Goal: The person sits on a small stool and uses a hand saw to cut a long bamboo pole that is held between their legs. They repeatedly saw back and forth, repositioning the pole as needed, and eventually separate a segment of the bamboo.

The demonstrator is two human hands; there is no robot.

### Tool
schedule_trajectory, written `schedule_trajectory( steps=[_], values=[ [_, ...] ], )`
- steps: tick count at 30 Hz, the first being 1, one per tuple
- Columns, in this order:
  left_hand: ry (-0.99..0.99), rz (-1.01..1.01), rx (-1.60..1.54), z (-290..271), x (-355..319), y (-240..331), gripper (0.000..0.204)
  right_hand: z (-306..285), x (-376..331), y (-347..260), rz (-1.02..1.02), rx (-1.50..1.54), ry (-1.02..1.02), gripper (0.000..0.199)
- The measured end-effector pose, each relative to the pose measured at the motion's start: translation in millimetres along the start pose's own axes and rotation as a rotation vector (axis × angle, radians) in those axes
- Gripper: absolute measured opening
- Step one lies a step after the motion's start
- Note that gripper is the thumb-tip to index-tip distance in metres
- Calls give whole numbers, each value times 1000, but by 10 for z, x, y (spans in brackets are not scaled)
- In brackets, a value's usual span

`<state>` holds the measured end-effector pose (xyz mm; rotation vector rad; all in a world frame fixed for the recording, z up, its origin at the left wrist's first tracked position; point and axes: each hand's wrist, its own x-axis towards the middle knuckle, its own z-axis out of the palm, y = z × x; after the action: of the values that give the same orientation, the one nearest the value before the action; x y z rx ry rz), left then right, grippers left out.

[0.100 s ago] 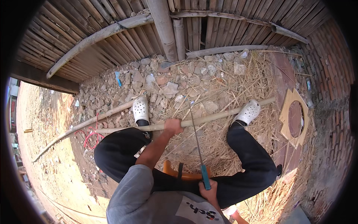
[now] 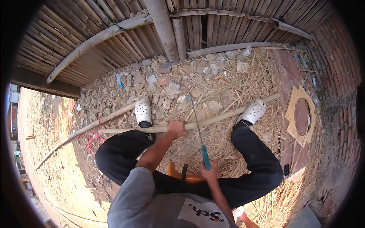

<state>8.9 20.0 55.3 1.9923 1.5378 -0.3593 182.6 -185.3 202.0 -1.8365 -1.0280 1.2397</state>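
A long pale bamboo pole (image 2: 220,118) lies slantwise in front of me, close by both of my white clogs. My left hand (image 2: 176,128) is closed round it, left of its middle. In my right hand (image 2: 209,170) is the teal handle of a handsaw (image 2: 205,156), fingers wrapped about its near end. The saw's thin blade (image 2: 199,131) points away from me and crosses the pole just right of my left hand. Whether the teeth have cut in is too small to tell.
A second pole (image 2: 81,131) lies at the left beside tangled red cord (image 2: 92,142). Rubble (image 2: 167,89) and straw (image 2: 232,148) cover the ground. A slatted wall (image 2: 114,45) stands ahead, a brick wall (image 2: 338,114) at right. A cut wooden board (image 2: 294,127) has a round hole.
My right hand has pushed the saw forward, away from my body, and slightly left. My left hand keeps its grip on the pole.
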Motion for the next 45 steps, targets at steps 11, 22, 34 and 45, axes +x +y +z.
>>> schedule_trajectory(
  steps=[11, 22, 34, 45],
  values=[
    [-4, 41, 1, 734, -750, 76, 40, -341, -1496, 542, 88, -16, 38, 12],
    [-37, 65, 43, 804, -893, -110, 40, -375, -2077, 283, 228, 18, 28, 14],
    [-33, 34, 31, 1009, -899, -237, 40, -603, -1840, 545, 261, 53, -20, 11],
    [-76, 177, 17, 1002, -1109, 70, 39, -925, -2206, 382, 82, 213, 106, 9]
  ],
)
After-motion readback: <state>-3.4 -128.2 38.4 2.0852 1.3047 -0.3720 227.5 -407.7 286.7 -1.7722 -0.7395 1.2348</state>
